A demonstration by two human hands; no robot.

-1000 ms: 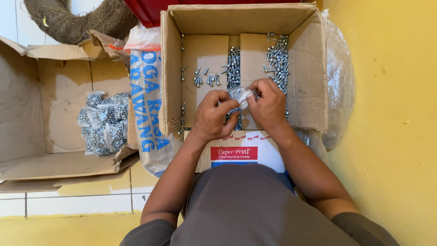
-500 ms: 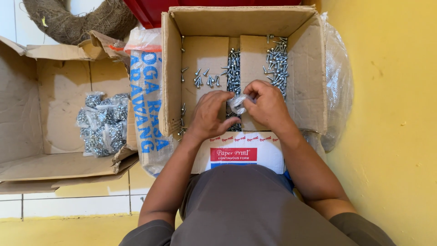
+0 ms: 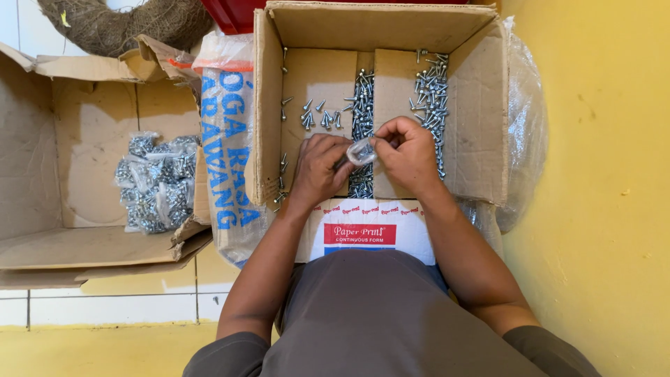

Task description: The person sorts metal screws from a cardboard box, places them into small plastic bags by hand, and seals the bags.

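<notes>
Cardboard box [image 3: 474, 119] held loose screws [image 3: 429, 91]. Over its near half, left hand [image 3: 317, 167] and right hand [image 3: 408, 153] both pinched a small clear plastic bag [image 3: 361, 151] between them. Filled screw bags [image 3: 157, 181] sat in second box [image 3: 42, 174], left of it.

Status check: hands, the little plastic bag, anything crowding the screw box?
Left hand and right hand both pinch small clear plastic bag. Held over cardboard box of loose screws. Nothing blocking.
</notes>
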